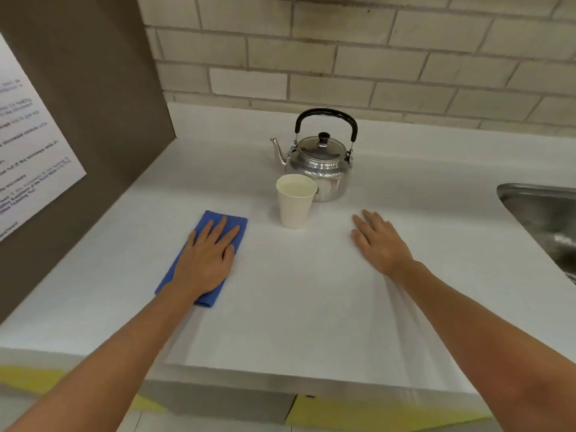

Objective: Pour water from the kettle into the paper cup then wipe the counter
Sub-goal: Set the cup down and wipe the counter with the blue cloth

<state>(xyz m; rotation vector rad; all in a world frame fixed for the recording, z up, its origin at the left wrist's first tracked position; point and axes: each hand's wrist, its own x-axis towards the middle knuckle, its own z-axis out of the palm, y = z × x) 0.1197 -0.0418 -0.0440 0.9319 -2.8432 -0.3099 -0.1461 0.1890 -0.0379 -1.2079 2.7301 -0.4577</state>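
A shiny metal kettle [321, 165] with a black handle stands upright at the back of the white counter [299, 307], spout pointing left. Just in front of it stands a white paper cup [295, 202] with water inside. A folded blue cloth [232, 224] lies on the counter left of the cup. My left hand [207, 260] rests flat on the cloth, palm down, fingers slightly apart. My right hand [378, 243] lies flat on the bare counter to the right of the cup, holding nothing.
A steel sink [545, 216] is set into the counter at the right edge. A brown panel [93, 120] with a printed notice [28, 145] walls off the left side. A brick wall runs behind. Yellow tape [374, 413] marks the floor below the counter's front edge.
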